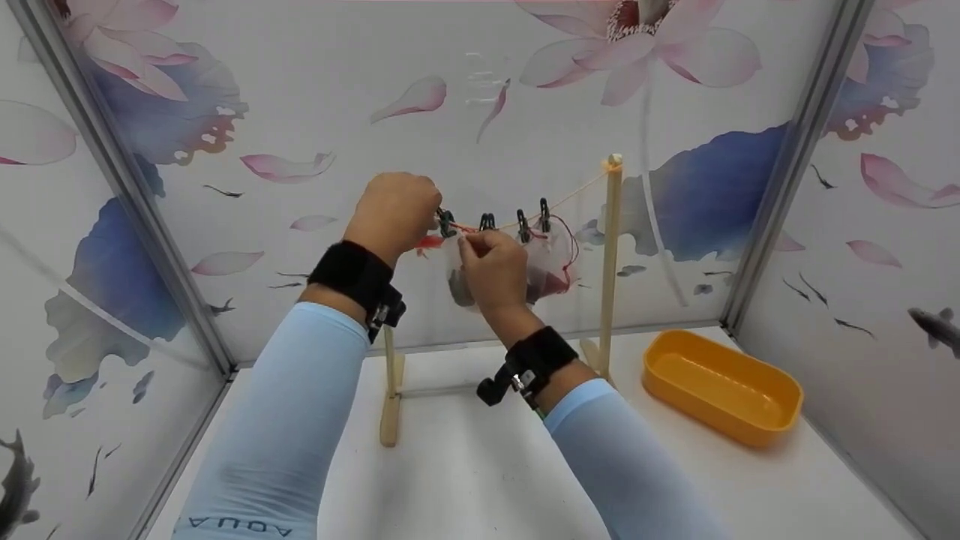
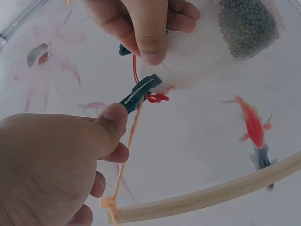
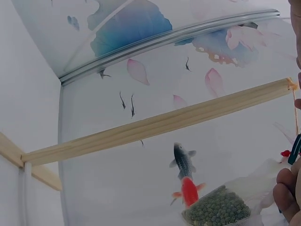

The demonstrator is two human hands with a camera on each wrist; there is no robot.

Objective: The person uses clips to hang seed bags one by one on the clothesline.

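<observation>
My left hand (image 1: 397,217) pinches a dark green clothespin (image 2: 141,92) between thumb and fingers. The clothespin's tip is at an orange string (image 2: 129,141) and at the red cord (image 2: 157,98) of a sheer white drawstring pouch (image 2: 197,56). Green bean-like grains (image 3: 217,207) fill the pouch's low end. My right hand (image 1: 495,274) pinches the pouch's top edge close by, hiding part of it in the head view. More dark clothespins (image 1: 523,225) sit along the string to the right, with another pouch (image 1: 553,281) of dark red contents hanging there.
A wooden post (image 1: 611,270) carries the string's right end; a second post (image 1: 390,367) stands at left, partly behind my arm. On the white table (image 1: 465,480), a yellow tray (image 1: 720,386) stands at right. Flower-printed panels (image 1: 315,97) enclose the space.
</observation>
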